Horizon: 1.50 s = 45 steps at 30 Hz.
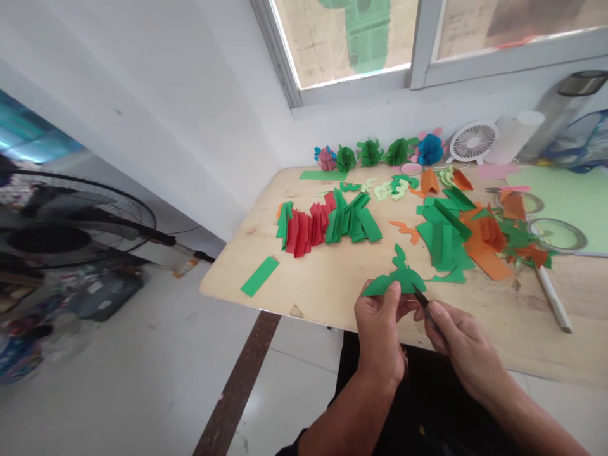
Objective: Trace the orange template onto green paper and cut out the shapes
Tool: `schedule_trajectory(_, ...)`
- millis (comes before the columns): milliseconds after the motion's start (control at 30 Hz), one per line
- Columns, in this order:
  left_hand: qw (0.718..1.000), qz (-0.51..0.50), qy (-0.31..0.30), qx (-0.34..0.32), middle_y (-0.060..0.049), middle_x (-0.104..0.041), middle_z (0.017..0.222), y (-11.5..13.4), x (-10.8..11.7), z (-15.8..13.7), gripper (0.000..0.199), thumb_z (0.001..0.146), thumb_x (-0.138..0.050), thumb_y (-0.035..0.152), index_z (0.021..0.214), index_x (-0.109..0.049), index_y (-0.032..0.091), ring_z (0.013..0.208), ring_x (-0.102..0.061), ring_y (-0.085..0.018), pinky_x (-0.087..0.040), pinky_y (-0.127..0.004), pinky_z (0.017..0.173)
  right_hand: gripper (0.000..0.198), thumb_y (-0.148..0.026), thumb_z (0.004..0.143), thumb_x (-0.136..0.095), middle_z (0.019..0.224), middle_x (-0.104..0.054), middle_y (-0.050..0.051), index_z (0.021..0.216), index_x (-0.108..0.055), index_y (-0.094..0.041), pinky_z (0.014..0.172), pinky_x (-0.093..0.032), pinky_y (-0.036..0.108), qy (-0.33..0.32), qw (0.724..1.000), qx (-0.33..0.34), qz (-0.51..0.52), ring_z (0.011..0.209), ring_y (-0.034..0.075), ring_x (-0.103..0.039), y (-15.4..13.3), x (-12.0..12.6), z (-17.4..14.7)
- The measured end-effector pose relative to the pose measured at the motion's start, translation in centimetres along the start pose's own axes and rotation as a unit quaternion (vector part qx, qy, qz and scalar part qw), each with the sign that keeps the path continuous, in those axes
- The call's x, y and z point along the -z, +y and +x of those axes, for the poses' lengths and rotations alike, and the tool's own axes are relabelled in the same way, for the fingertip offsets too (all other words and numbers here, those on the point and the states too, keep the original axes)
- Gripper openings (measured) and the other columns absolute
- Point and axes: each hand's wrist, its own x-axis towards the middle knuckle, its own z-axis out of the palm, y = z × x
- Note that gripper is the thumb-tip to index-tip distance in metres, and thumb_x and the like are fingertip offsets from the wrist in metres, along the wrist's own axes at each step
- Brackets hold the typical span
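My left hand (382, 326) pinches a green paper cutout (394, 278) near the table's front edge, thumb on top. The cutout has a rounded body shape with a wavy strip rising from its far side. In my right hand (453, 332) is a pair of dark scissors (430, 308), its blades at the right end of the green paper. The fingers wrap round the handles, which are mostly hidden. Just beyond the hands lie an orange wavy paper scrap (407, 232) and a heap of green paper pieces (444, 237).
Folded red paper strips (304, 229) and green strips (354, 218) lie mid-table. A lone green strip (259, 276) sits front left. Orange paper (489, 247), tape rolls (560, 234) and a white cutter-like stick (553, 297) are right. Paper figures (370, 152) and a small fan (474, 142) line the wall.
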Motion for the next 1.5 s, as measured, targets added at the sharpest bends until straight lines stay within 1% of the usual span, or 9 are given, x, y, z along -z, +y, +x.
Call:
schedule_trajectory(167,1.000,-0.004,-0.006,-0.003,-0.007,-0.070,0.075,-0.1,0.3,0.0,0.026,0.073,-0.072,0.035,0.084,-0.065,0.012,0.066,-0.067,-0.017,-0.053,-0.026,0.061,0.051,-0.066,0.084,-0.049,0.048,-0.033,-0.006,0.067,-0.057,-0.018,0.044,-0.025,0.025,0.002,1.000,0.005,-0.015,0.045,0.010,-0.027,-0.1,0.1,0.0)
schedule_trajectory(300,1.000,-0.003,-0.008,0.000,-0.007,-0.071,0.077,-0.3,0.5,0.0,0.027,0.073,-0.073,0.036,0.085,-0.065,0.013,0.067,-0.067,-0.016,-0.053,-0.026,0.062,0.052,-0.067,0.083,-0.049,0.047,-0.032,-0.006,0.066,-0.057,-0.018,0.043,-0.024,0.024,0.004,1.000,0.000,-0.018,0.044,0.010,-0.025,0.1,0.1,0.0)
schedule_trajectory(500,1.000,0.002,0.000,0.006,-0.006,-0.071,0.074,-0.3,0.6,0.1,0.026,0.072,-0.074,0.035,0.083,-0.065,0.013,0.065,-0.068,-0.017,-0.054,-0.027,0.062,0.052,-0.067,0.084,-0.048,0.047,-0.029,-0.007,0.071,-0.059,-0.018,0.043,-0.020,0.024,-0.006,1.000,-0.014,-0.020,0.045,0.010,-0.022,0.3,0.2,0.0)
schedule_trajectory(800,0.999,0.005,-0.035,0.013,-0.007,-0.071,0.076,0.2,0.9,0.0,0.022,0.076,-0.071,0.031,0.086,-0.065,0.012,0.066,-0.068,-0.016,-0.055,-0.027,0.065,0.053,-0.067,0.084,-0.048,0.048,-0.030,-0.007,0.070,-0.058,-0.017,0.043,-0.019,0.024,-0.015,0.999,-0.007,-0.031,0.045,0.009,-0.023,-0.1,0.3,0.0)
schedule_trajectory(967,0.999,0.005,-0.032,0.016,-0.007,-0.071,0.075,0.5,0.9,-0.1,0.023,0.075,-0.072,0.032,0.085,-0.064,0.012,0.068,-0.069,-0.017,-0.055,-0.028,0.067,0.056,-0.071,0.082,-0.046,0.048,-0.027,-0.008,0.070,-0.058,-0.017,0.044,-0.016,0.025,-0.012,0.999,-0.010,-0.042,0.045,0.009,-0.021,-0.2,0.2,-0.1)
schedule_trajectory(1133,0.999,0.009,-0.032,0.017,-0.007,-0.071,0.075,0.5,0.9,0.0,0.027,0.073,-0.073,0.034,0.086,-0.065,0.012,0.068,-0.070,-0.019,-0.055,-0.028,0.066,0.057,-0.070,0.083,-0.045,0.049,-0.028,-0.008,0.072,-0.058,-0.016,0.044,-0.017,0.025,-0.018,0.999,-0.011,-0.045,0.046,0.009,-0.022,0.1,0.4,-0.1)
schedule_trajectory(1333,0.999,0.017,-0.041,0.019,-0.007,-0.071,0.077,0.7,1.0,0.0,0.024,0.075,-0.071,0.032,0.087,-0.064,0.012,0.069,-0.069,-0.018,-0.056,-0.031,0.069,0.057,-0.071,0.082,-0.045,0.048,-0.029,-0.008,0.071,-0.058,-0.017,0.044,-0.018,0.025,-0.021,0.998,-0.009,-0.052,0.046,0.009,-0.022,-0.5,0.3,-0.1)
schedule_trajectory(1500,1.000,0.006,-0.022,0.017,-0.008,-0.071,0.081,0.8,1.0,0.1,0.024,0.074,-0.072,0.030,0.088,-0.064,0.011,0.070,-0.068,-0.017,-0.055,-0.028,0.066,0.059,-0.073,0.081,-0.044,0.048,-0.029,-0.007,0.071,-0.059,-0.017,0.041,-0.020,0.024,-0.027,0.998,-0.016,-0.055,0.044,0.009,-0.023,-0.9,0.2,-0.1)
